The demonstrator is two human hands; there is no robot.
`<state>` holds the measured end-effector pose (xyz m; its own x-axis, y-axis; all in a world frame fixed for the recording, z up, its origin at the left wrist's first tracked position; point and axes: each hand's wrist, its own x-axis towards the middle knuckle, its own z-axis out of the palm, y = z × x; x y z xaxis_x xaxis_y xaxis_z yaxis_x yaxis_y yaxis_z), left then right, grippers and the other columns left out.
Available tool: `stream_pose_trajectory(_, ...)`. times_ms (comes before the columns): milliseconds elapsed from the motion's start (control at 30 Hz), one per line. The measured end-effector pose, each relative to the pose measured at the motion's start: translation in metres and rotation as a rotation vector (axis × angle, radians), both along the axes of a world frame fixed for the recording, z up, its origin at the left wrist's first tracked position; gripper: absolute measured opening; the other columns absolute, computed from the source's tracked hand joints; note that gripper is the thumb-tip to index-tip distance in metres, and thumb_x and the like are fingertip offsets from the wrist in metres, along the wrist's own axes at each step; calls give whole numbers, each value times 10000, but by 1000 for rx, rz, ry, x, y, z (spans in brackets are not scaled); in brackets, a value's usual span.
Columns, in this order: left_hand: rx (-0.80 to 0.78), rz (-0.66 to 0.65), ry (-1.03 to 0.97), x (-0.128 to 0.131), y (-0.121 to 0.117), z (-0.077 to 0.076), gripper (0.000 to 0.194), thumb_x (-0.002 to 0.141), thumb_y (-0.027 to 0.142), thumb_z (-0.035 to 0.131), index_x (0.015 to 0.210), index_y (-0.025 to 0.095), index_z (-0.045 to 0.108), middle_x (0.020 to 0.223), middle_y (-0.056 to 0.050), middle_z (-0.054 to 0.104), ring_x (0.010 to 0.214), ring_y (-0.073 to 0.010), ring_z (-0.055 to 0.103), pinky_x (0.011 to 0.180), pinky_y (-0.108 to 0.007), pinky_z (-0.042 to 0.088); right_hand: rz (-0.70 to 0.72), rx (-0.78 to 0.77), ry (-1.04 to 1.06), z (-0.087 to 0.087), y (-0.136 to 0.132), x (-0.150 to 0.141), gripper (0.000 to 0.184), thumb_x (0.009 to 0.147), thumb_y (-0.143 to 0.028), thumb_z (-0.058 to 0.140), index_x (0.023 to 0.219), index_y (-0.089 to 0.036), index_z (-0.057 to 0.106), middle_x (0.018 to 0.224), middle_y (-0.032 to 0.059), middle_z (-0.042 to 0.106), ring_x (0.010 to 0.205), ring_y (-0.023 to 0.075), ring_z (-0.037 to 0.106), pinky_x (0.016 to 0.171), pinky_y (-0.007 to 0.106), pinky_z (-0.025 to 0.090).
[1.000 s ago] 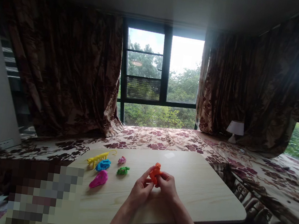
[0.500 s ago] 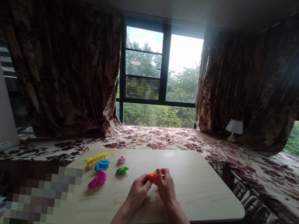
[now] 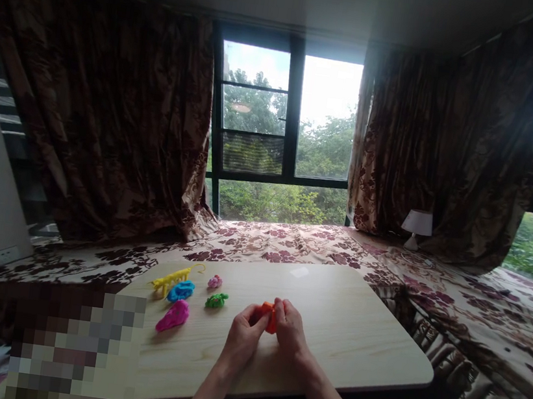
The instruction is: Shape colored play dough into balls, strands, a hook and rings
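Between my two hands, above the middle of the wooden table [image 3: 352, 328], is a lump of orange modelling clay [image 3: 271, 321]. My left hand [image 3: 245, 334] grips its left side, thumb and fingers closed. On the other side my right hand [image 3: 289, 330] pinches it, and the fingers cover much of the lump. To the left of my hands lie a green clay piece [image 3: 216, 300], a small pink clay piece [image 3: 215, 281], a magenta clay lump [image 3: 173, 316], a blue clay piece [image 3: 181, 291] and a long yellow clay figure [image 3: 171, 280] with leg-like strips.
Along the table's far side runs a ledge with a flowered cover [image 3: 280, 247]. A white lamp [image 3: 417, 227] stands on it at the right. Dark curtains [image 3: 128, 129] frame the window. A pixelated patch hides the table's near left corner.
The orange clay has been turned between my hands and now looks more upright, and my fingers have shifted on it. The whole view has moved slightly; the other clay pieces lie as before.
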<state>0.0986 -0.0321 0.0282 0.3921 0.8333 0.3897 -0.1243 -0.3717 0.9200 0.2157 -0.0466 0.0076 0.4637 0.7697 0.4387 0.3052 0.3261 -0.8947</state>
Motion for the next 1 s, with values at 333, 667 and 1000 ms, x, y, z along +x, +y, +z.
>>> stream_pose_trajectory(333,198,25,100,8,-11,4,495,666,260,611,1151,264,516,1086,-56,568,803,-176,540,609,-256,430,142,0,186,-1,8,8,464,803,-563,337,634,-161,497,520,-6,511,448,111,448,437,223,365)
stream_pose_trajectory(667,93,-13,86,3,-12,4,255,711,398,566,759,158,637,698,-30,622,682,-175,534,650,-254,403,-7,172,-283,20,-19,-5,345,873,-397,344,975,-207,614,1023,54,583,977,172,513,850,279,376)
stream_pose_trajectory(1000,-490,-301,-343,22,4,-4,428,787,468,459,1106,189,519,1067,-95,585,948,-192,561,795,-318,444,-194,64,-79,12,2,-2,445,879,-461,271,635,-188,524,515,-5,541,454,123,487,478,233,356)
